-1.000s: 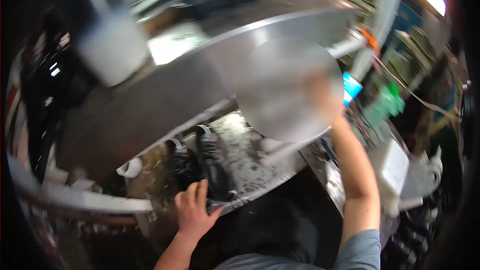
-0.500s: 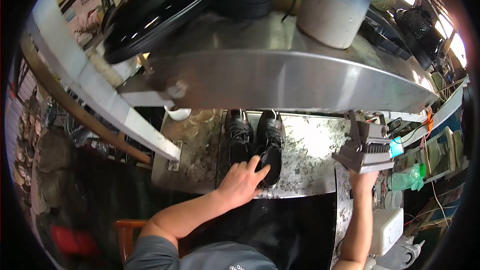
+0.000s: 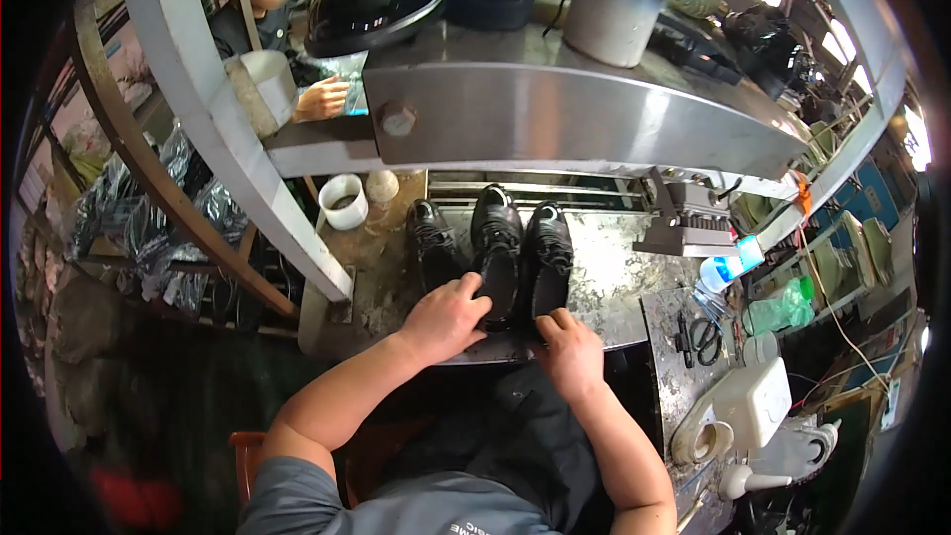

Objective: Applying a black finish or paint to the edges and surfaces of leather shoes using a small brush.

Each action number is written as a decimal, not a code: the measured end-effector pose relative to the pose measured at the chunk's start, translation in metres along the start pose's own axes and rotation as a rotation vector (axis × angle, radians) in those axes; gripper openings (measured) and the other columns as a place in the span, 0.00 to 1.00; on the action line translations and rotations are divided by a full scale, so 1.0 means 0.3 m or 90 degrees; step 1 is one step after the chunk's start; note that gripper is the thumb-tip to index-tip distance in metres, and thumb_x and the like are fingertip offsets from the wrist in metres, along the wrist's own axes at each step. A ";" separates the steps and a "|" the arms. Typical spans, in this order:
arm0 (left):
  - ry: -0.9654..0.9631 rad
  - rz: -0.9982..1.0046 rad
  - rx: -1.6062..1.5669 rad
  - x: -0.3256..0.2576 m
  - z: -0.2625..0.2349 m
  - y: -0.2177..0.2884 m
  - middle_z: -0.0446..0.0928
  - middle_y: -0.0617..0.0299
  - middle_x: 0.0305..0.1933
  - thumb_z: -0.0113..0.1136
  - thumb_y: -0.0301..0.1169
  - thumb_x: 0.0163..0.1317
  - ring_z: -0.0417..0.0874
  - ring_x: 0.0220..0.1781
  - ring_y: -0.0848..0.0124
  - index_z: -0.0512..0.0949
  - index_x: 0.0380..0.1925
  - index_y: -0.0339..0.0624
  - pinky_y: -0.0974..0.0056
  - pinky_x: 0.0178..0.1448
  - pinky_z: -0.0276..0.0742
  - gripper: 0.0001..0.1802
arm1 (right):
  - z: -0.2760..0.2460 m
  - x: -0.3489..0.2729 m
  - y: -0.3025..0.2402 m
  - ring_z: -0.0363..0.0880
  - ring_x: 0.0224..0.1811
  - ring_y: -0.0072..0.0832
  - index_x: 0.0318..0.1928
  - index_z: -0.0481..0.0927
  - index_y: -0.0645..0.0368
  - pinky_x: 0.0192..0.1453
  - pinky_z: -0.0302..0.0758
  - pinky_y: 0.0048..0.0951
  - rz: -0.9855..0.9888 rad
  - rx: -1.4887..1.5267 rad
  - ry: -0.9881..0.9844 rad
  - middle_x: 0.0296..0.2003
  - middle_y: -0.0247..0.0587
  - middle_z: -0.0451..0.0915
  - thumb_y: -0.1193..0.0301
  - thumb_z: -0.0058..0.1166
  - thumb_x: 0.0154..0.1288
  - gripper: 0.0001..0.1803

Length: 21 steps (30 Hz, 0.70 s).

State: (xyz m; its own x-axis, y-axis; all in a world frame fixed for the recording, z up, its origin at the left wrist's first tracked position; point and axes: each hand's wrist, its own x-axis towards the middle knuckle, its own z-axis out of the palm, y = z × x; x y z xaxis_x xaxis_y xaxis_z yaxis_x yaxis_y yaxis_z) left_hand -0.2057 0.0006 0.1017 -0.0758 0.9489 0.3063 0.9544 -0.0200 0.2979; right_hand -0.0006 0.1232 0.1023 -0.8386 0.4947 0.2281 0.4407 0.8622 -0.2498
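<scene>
Three black shoes [image 3: 495, 253] stand side by side below the steel shelf [image 3: 555, 109]. Left hand [image 3: 444, 317] rests loosely spread on the middle heel; right hand [image 3: 571, 349], fingers curled, touches the right heel.

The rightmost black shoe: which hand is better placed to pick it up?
The right hand. Its fingers already rest at the heel of the rightmost black shoe, while the left hand lies across the heel of the middle shoe, one shoe further left.

single head-worn fisheye view, steeply downward from close above the workbench [image 3: 604, 297], edges bending toward the rim
</scene>
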 end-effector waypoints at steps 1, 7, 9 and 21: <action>-0.017 0.004 0.000 0.001 -0.023 -0.029 0.70 0.52 0.51 0.78 0.34 0.46 0.80 0.52 0.53 0.78 0.37 0.41 0.54 0.55 0.80 0.21 | 0.009 0.028 -0.011 0.81 0.42 0.43 0.45 0.80 0.53 0.43 0.79 0.42 -0.003 0.004 -0.002 0.40 0.40 0.77 0.66 0.70 0.52 0.19; -0.056 0.025 0.058 -0.052 -0.077 -0.173 0.71 0.54 0.52 0.78 0.35 0.46 0.79 0.53 0.55 0.79 0.38 0.43 0.53 0.55 0.80 0.21 | 0.134 0.114 -0.025 0.82 0.44 0.42 0.45 0.78 0.51 0.44 0.81 0.43 -0.039 0.031 0.024 0.43 0.38 0.78 0.63 0.68 0.55 0.18; -0.043 0.025 0.053 -0.066 -0.059 -0.198 0.71 0.54 0.49 0.78 0.36 0.45 0.80 0.52 0.54 0.81 0.37 0.44 0.53 0.54 0.80 0.20 | 0.127 0.115 -0.041 0.82 0.46 0.43 0.47 0.78 0.51 0.46 0.81 0.42 -0.013 0.003 0.003 0.45 0.39 0.78 0.61 0.68 0.56 0.20; 0.080 -0.026 0.103 -0.109 -0.173 -0.028 0.76 0.58 0.53 0.75 0.38 0.49 0.77 0.58 0.57 0.77 0.56 0.43 0.52 0.64 0.73 0.33 | -1.002 0.319 0.090 0.79 0.57 0.51 0.65 0.69 0.59 0.56 0.78 0.47 -0.015 -0.270 0.695 0.60 0.59 0.73 0.58 0.64 0.63 0.34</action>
State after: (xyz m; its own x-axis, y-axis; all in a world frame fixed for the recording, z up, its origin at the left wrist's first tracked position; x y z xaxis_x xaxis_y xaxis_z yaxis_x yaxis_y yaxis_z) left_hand -0.2262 -0.0465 0.1360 -0.1408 0.9009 0.4106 0.9830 0.0779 0.1661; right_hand 0.0274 0.2264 0.4003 -0.2187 0.1314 0.9669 0.6737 0.7372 0.0522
